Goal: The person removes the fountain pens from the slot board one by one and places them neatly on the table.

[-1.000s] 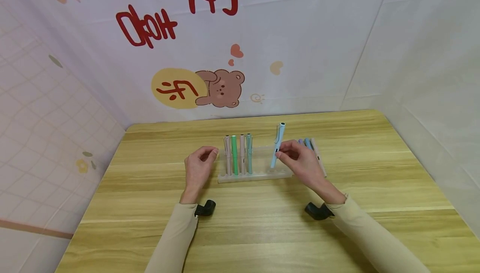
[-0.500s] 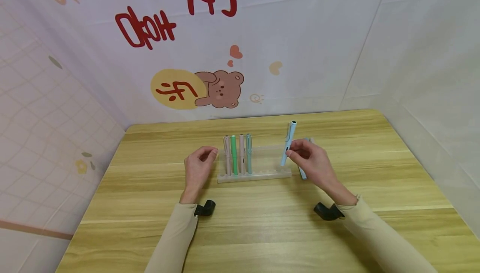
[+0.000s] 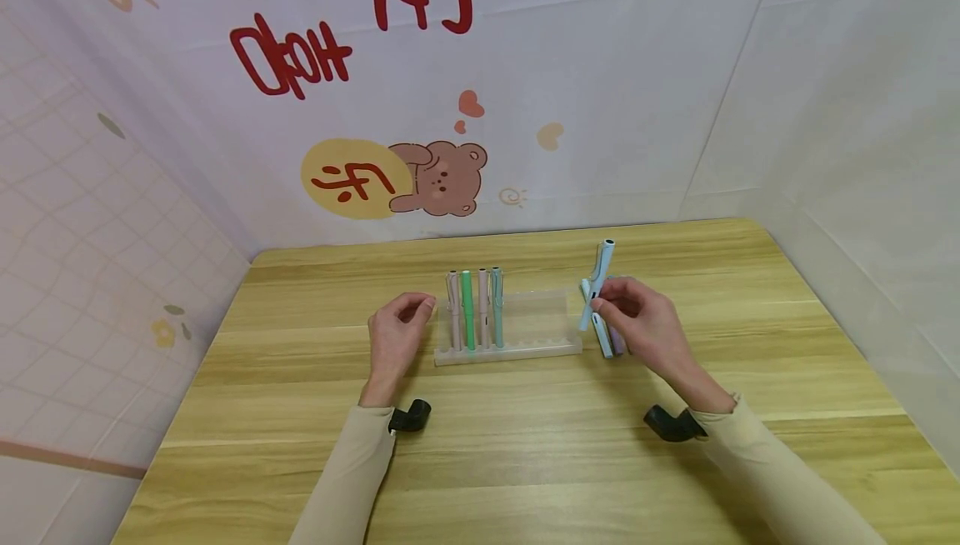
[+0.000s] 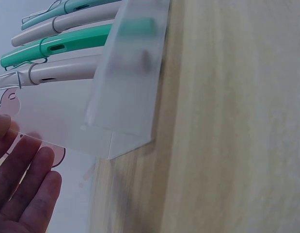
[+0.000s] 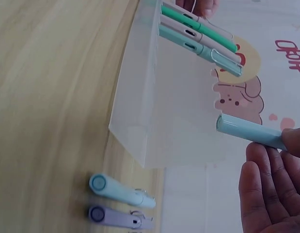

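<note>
A translucent pen stand (image 3: pixel 536 318) is on the table, with two pale pinkish-grey pens (image 4: pixel 67 69), a green pen (image 4: pixel 67 43) and a teal pen (image 3: pixel 497 307) upright in its left half. My left hand (image 3: pixel 397 332) pinches the stand's left edge between thumb and fingers. Past the right end of the stand, my right hand (image 3: pixel 648 324) holds a light blue pen (image 3: pixel 602 262) by thumb and fingertips, tilted and raised off the table. The right wrist view shows its lower end (image 5: pixel 246 130) pointing toward the stand's back panel.
Another light blue pen (image 5: pixel 118 189) and a purple pen (image 5: pixel 118 216) lie on the wooden table (image 3: pixel 510 445) right of the stand, partly behind my right hand in the head view. A white cloth wall (image 3: pixel 637 112) with printed figures rises behind the table.
My right hand has moved right with the light blue pen, from in front of the stand's right part to beyond its right end. The left hand has stayed at the left edge.
</note>
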{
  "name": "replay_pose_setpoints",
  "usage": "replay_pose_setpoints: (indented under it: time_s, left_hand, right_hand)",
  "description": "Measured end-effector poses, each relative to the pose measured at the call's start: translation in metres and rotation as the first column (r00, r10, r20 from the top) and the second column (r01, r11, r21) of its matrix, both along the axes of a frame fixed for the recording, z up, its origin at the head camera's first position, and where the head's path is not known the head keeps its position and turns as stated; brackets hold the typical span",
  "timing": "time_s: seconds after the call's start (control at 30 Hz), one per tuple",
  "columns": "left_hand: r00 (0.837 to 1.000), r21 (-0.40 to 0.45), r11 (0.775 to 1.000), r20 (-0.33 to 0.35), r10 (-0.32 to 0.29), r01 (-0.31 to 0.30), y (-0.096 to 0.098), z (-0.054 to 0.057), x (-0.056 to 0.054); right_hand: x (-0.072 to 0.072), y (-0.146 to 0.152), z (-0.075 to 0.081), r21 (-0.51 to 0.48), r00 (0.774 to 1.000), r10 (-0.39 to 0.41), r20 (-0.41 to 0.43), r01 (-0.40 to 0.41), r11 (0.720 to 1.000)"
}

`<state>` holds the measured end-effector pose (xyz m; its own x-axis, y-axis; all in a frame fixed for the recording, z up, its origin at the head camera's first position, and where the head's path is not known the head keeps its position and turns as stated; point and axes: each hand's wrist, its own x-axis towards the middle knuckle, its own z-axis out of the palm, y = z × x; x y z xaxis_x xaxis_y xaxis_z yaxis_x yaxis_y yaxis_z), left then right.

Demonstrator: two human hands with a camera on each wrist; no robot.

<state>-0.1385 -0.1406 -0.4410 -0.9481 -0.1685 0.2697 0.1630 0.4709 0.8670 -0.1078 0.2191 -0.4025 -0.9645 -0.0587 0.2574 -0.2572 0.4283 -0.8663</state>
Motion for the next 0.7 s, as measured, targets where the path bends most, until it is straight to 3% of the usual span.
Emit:
replay_pose_setpoints:
  time_s: [0.7]
  left_hand:
    - [1.0,0.005,1.0,0.003,-0.002,0.002,0.0,-0.001,0.001]
  right_hand:
    - [0.002,0.033,0.0,0.097,0.996,-0.087,-0.011,0.088,0.991]
